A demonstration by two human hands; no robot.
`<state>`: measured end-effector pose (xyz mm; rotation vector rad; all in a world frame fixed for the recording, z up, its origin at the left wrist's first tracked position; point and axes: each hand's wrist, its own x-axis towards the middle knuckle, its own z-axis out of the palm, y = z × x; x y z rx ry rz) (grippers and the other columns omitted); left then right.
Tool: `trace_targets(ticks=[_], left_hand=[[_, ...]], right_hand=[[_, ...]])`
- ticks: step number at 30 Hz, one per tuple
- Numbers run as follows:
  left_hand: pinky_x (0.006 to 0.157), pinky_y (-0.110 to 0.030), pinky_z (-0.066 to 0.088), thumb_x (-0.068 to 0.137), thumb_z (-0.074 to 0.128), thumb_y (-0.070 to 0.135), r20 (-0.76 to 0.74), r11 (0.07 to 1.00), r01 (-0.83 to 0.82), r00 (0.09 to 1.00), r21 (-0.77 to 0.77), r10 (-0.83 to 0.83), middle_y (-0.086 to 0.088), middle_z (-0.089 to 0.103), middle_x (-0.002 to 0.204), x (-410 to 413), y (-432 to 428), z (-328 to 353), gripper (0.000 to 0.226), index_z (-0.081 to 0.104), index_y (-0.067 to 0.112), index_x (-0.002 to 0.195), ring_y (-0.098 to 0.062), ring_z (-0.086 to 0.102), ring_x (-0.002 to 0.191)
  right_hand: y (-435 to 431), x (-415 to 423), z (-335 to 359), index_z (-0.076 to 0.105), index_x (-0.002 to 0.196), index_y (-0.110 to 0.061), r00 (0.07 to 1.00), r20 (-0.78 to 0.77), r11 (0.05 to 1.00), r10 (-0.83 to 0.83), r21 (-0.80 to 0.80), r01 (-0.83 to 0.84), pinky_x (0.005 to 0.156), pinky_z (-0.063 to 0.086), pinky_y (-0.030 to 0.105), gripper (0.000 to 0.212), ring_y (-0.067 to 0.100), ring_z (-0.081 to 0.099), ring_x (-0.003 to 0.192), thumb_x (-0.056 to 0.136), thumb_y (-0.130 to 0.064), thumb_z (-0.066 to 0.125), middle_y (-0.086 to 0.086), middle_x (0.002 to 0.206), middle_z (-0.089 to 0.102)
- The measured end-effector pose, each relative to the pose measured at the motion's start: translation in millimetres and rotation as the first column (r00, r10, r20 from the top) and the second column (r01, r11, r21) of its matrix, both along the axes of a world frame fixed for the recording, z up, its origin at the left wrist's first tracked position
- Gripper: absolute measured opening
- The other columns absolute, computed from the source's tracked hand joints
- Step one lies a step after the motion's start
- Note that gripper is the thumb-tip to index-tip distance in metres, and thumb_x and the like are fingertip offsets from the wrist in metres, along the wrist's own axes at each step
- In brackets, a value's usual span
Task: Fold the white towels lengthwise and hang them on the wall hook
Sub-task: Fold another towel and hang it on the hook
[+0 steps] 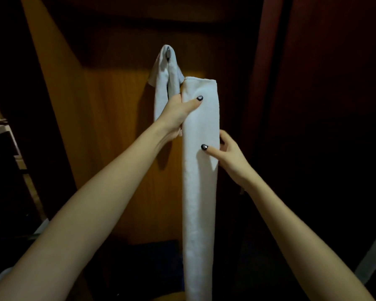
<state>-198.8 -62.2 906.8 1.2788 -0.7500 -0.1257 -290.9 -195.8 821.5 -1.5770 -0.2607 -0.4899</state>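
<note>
The left hand holds the folded towel near its top end. Its thumb presses flat on the front and its fingers curl behind. The right hand pinches the same towel a bit lower, on its right edge, thumb in front. The towel is a long, thin strip that hangs straight down from the two hands, in front of the wooden wall. Its top end is just right of the hook and lower than it. Another white towel is draped over the hook, high on the wall. I think the folding is done and the hanging comes now. Next, the hands need to lift the strip, move it left and lay it over the hook, so both sides hang even and it does not slip.
</note>
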Motion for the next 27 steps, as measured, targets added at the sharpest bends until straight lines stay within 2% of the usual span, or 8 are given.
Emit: trace_targets(ticks=[6, 10, 13, 17, 21, 23, 25, 27], left_hand=[[0.087, -0.038, 0.056, 0.095, 0.057, 0.007, -0.048, 0.994, -0.096, 0.994, -0.043, 0.094, -0.010, 0.069, 0.104, 7.5, 1.4, 34.2, 0.017, 0.060, 0.006, 0.111, -0.025, 0.069, 0.097], [0.089, -0.041, 0.056, 0.094, 0.057, 0.005, -0.106, 0.990, -0.095, 0.991, -0.104, 0.084, -0.013, 0.068, 0.110, 14.0, 3.1, 43.1, 0.012, 0.061, 0.006, 0.106, -0.029, 0.067, 0.102], [0.085, -0.039, 0.057, 0.094, 0.058, 0.006, -0.132, 0.986, -0.142, 0.983, -0.090, 0.130, -0.010, 0.069, 0.107, 19.8, 2.5, 35.7, 0.019, 0.059, 0.007, 0.113, -0.025, 0.068, 0.099], [0.091, -0.044, 0.053, 0.097, 0.056, 0.018, -0.274, 0.972, -0.229, 0.933, 0.047, 0.233, -0.013, 0.065, 0.120, 31.7, 4.4, 5.7, 0.035, 0.053, 0.009, 0.131, -0.028, 0.064, 0.109], [0.083, -0.039, 0.057, 0.094, 0.057, 0.041, -0.454, 0.954, 0.081, 0.889, 0.289, 0.062, -0.010, 0.063, 0.124, 12.7, 7.1, -43.9, 0.046, 0.051, 0.014, 0.130, -0.018, 0.068, 0.096], [0.080, -0.044, 0.058, 0.090, 0.058, 0.048, -0.483, 0.908, 0.205, 0.876, 0.366, -0.003, -0.010, 0.052, 0.140, 1.3, 6.3, -74.4, 0.064, 0.034, 0.025, 0.144, -0.019, 0.066, 0.105], [0.093, -0.051, 0.051, 0.085, 0.061, 0.050, -0.515, 0.895, 0.322, 0.848, 0.310, -0.127, -0.011, 0.052, 0.141, -8.5, 5.2, -100.2, 0.068, 0.030, 0.037, 0.145, -0.027, 0.058, 0.121], [0.080, -0.037, 0.057, 0.085, 0.064, 0.045, -0.443, 0.912, 0.307, 0.881, 0.271, -0.165, -0.003, 0.067, 0.121, -20.9, 4.8, -117.1, 0.053, 0.047, 0.035, 0.135, -0.016, 0.066, 0.108]], right_hand=[[5.3, -12.1, -19.7, 0.042, 0.136, -0.023, 0.994, 0.010, 0.994, 0.108, 0.019, -0.108, 0.084, 0.056, 0.029, 0.059, 0.019, 0.066, 0.112, 0.087, -0.003, 0.067, 0.003, 0.130, 0.063], [6.1, -20.3, -37.2, 0.058, 0.124, -0.016, 0.995, -0.061, 0.996, 0.077, -0.036, -0.080, 0.083, 0.055, 0.027, 0.042, 0.017, 0.067, 0.109, 0.085, -0.017, 0.072, 0.000, 0.121, 0.068], [3.4, -25.1, -53.0, 0.067, 0.108, -0.015, 0.988, -0.132, 0.995, 0.075, -0.061, -0.084, 0.076, 0.055, 0.027, 0.025, 0.019, 0.071, 0.096, 0.084, -0.020, 0.072, 0.000, 0.106, 0.074], [-5.9, -28.3, -55.4, 0.065, 0.109, -0.010, 0.994, -0.111, 0.998, -0.020, -0.069, 0.012, 0.071, 0.056, 0.031, 0.034, 0.021, 0.072, 0.088, 0.081, -0.029, 0.071, 0.003, 0.101, 0.073], [-7.7, -22.4, -53.6, 0.065, 0.108, -0.006, 0.984, -0.084, 0.987, -0.155, -0.054, 0.151, 0.078, 0.055, 0.039, 0.026, 0.021, 0.070, 0.090, 0.086, -0.018, 0.072, 0.012, 0.104, 0.072], [-8.0, -19.4, -49.9, 0.066, 0.106, -0.005, 0.977, -0.069, 0.979, -0.201, 0.004, 0.202, 0.075, 0.055, 0.036, 0.017, 0.020, 0.071, 0.085, 0.090, -0.012, 0.068, 0.012, 0.099, 0.073], [-11.4, -17.4, -45.9, 0.067, 0.102, -0.005, 0.969, -0.097, 0.973, -0.227, 0.012, 0.229, 0.073, 0.056, 0.037, 0.013, 0.023, 0.071, 0.082, 0.092, -0.012, 0.065, 0.014, 0.095, 0.073], [-17.4, -16.7, -44.9, 0.067, 0.104, -0.004, 0.970, -0.143, 0.980, -0.196, -0.005, 0.198, 0.077, 0.055, 0.041, 0.014, 0.030, 0.070, 0.087, 0.094, -0.011, 0.061, 0.018, 0.098, 0.072]])
